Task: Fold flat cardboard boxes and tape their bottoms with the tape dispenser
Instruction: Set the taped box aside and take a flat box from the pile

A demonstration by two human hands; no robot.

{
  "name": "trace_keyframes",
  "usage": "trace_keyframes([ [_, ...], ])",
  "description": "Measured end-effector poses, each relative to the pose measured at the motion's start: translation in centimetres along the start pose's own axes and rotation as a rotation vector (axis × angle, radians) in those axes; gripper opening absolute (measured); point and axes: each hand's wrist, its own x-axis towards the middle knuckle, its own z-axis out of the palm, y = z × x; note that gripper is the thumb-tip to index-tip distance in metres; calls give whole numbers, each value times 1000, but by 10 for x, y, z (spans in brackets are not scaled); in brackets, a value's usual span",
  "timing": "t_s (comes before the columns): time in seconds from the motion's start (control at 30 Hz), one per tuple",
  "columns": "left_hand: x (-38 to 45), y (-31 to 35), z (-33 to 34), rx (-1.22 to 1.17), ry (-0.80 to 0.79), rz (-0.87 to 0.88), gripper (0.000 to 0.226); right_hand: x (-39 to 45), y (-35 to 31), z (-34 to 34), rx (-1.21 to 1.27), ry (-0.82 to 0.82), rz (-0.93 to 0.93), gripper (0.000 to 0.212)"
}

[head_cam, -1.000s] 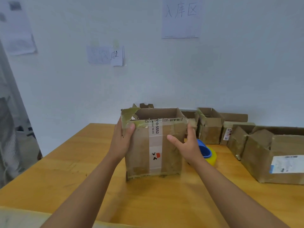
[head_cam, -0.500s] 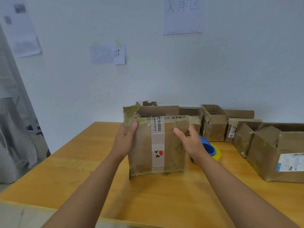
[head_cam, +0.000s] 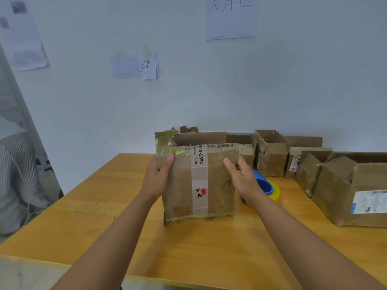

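Observation:
A worn brown cardboard box (head_cam: 217, 181) with a white tape strip down its near face stands upright on the wooden table (head_cam: 146, 237), its top open. My left hand (head_cam: 158, 176) grips its left edge, thumb on the near face. My right hand (head_cam: 243, 178) holds the right edge, thumb on the front. The blue and yellow tape dispenser (head_cam: 268, 188) lies on the table just behind my right hand, partly hidden by it.
Several open cardboard boxes (head_cam: 272, 155) line the back of the table along the wall, and a larger labelled one (head_cam: 354, 191) sits at the right. A person in a striped garment (head_cam: 14, 164) is at the far left, beyond the table's edge.
The box has become narrower and flatter between my hands, and my hands have shifted slightly higher on its sides. The camera has tilted a little.

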Motion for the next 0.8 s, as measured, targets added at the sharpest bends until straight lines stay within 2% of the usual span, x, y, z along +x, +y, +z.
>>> trace_keyframes([
  [0.07, 1, 0, 0, 9, 9, -9, 43, 1, 0, 1, 1, 19, 10, 20],
  [0.17, 4, -2, 0, 28, 36, -49, 44, 3, -1, 2, -29, 56, 14, 20],
  [0.23, 6, -4, 1, 29, 53, -80, 34, 6, 0, 3, -57, 75, 18, 29],
  [0.3, 8, -6, 1, 24, 79, -97, 30, 9, 2, 3, -72, 109, 33, 46],
  [0.37, 9, -10, 1, -15, 127, -118, 34, 12, 2, 3, -68, 126, 22, 59],
  [0.47, 13, -11, 1, -35, 160, -108, 53, 16, 3, 4, -77, 121, 8, 65],
  [0.53, 16, -10, 1, -27, 139, -104, 62, 22, 4, 4, -106, 130, 14, 70],
  [0.63, 22, -9, 0, 20, 72, -51, 64, 34, -4, 0, -199, 139, 32, 81],
  [0.73, 29, -12, -4, 74, 18, -28, 59, 51, -18, -9, -301, 66, -13, 95],
  [0.8, 32, -15, -6, 124, -2, -34, 56, 63, -25, -11, -356, -34, -26, 97],
])
